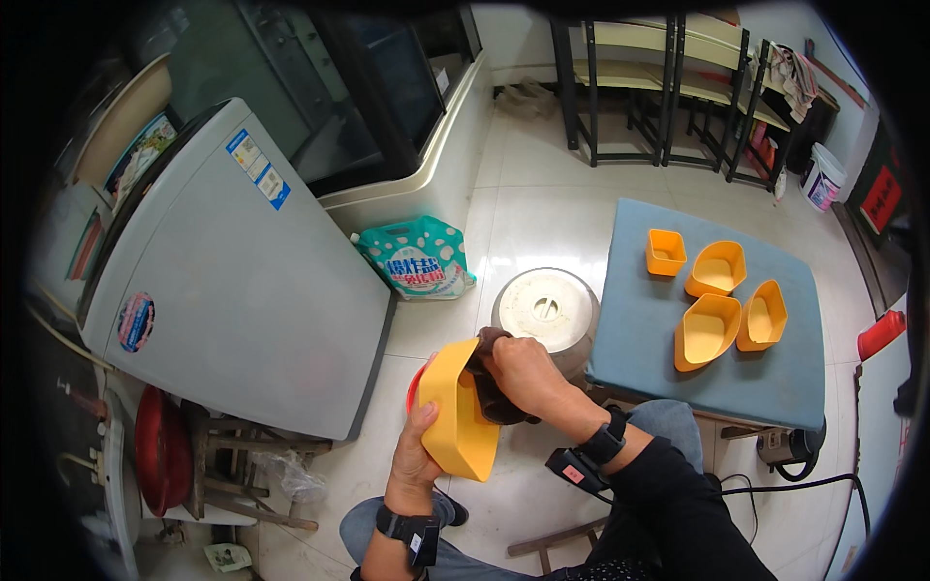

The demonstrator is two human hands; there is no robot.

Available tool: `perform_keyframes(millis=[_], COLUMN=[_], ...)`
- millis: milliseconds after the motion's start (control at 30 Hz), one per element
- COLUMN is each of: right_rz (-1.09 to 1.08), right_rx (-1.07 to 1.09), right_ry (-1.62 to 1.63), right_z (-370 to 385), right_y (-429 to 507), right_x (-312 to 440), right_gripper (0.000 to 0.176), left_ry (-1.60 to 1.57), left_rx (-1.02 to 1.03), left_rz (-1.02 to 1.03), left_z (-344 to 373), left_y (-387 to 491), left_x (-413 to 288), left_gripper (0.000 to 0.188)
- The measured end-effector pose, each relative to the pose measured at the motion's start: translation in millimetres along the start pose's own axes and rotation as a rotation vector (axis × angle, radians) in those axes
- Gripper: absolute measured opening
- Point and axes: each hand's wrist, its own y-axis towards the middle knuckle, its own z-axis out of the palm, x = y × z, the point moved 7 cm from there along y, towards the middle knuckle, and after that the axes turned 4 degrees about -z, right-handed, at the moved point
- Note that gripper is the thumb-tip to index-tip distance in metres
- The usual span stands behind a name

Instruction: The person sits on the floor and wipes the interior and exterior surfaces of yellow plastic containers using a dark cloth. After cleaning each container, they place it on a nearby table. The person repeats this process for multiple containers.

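Note:
My left hand [418, 447] grips a yellow plastic container [454, 421] by its outer wall and holds it tilted on its side above the floor. Part of something red [414, 388] shows behind that container. In my right hand [527, 370] is a dark brown cloth [498, 388], pressed at the container's rim and hanging partly over its opening. On a blue-covered table [632, 363] to the right stand a small square orange container [665, 254] and several larger ones, such as the front curved container [706, 334]. The fingertips of my right hand are hidden.
A lidded round pot [546, 309] stands on the floor just beyond my hands. Left are a grey washing machine [254, 290] and a teal detergent bag [418, 258]. A red basin [161, 450] is at lower left. Chairs [661, 87] line the back; a kettle [790, 449] and cable lie right.

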Motion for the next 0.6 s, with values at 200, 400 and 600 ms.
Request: perform_keyframes(millis=[200,400,600], right_rz=[0.177,0.183,-0.220], right_rx=[0.033,-0.031,0.060], right_ry=[0.221,0.891,0.458], right_z=[-22,-16,-9], right_y=[-5,-5,-12], right_x=[-15,-7,20], right_gripper=[0.019,0.013,0.011], left_ry=[-0.140,-0.106,-0.135], left_rx=[-0.159,-0.255,-0.173], left_rz=[0.186,0.177,0.045], left_z=[-20,-28,-13], left_y=[3,2,7], left_x=[-44,-40,-25], left_gripper=[0.062,0.060,0.055])
